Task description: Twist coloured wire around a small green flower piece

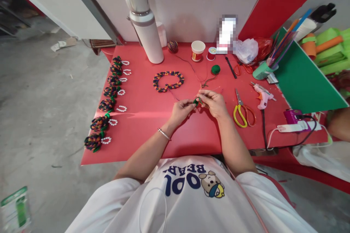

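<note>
Over the middle of the red table, my left hand (182, 111) pinches a small piece of green yarn work (196, 102). Close beside it, my right hand (214, 102) has its fingers closed at the same green piece; a thin tool in them, if any, is too small to make out. A green yarn ball (215, 69) lies just beyond, with a dark strand trailing toward my hands. To the left rests a multicoloured crocheted strip (168, 81) curved into a loop. A thin strand runs from it toward my left hand.
Several yarn flowers (105, 105) with bead loops line the left edge. A tall white thermos (147, 32), paper cup (198, 51) and thread spool (211, 54) stand behind. Yellow-handled scissors (240, 114), a pink glue gun (264, 96) and a power strip (298, 126) lie right.
</note>
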Action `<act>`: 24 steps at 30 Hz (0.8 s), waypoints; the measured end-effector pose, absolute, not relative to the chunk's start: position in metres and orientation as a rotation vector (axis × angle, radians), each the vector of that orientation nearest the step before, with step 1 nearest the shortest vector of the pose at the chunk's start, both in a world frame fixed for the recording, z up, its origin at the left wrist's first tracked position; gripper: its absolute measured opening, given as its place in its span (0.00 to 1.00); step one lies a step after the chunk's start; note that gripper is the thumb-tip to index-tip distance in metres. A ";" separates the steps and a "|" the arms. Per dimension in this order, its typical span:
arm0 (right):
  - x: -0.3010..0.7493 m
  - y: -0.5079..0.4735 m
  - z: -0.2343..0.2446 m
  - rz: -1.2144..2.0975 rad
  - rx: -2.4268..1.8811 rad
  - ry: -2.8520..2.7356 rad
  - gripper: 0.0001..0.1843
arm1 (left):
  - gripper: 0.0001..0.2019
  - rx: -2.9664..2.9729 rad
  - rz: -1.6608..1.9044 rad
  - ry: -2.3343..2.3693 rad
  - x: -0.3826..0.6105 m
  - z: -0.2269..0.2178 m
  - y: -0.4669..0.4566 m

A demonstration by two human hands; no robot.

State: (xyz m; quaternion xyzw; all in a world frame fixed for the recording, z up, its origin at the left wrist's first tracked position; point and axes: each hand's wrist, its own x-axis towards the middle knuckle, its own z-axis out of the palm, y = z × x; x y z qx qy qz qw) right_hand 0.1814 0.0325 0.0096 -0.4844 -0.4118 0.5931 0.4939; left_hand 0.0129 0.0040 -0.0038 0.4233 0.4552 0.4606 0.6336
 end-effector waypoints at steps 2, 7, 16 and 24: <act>0.180 0.033 0.007 1.288 -1.254 -1.104 0.21 | 0.22 0.921 1.064 1.007 0.013 -0.002 0.004; 0.180 0.033 0.007 0.963 -1.310 -1.307 0.14 | 0.26 0.865 1.094 0.960 0.012 0.001 0.004; 0.180 0.030 0.009 0.659 -1.279 -1.508 0.10 | 0.24 0.847 1.125 0.926 0.012 0.007 0.002; 0.179 0.028 0.011 0.750 -1.345 -1.443 0.09 | 0.24 0.839 1.074 0.941 0.011 0.005 0.003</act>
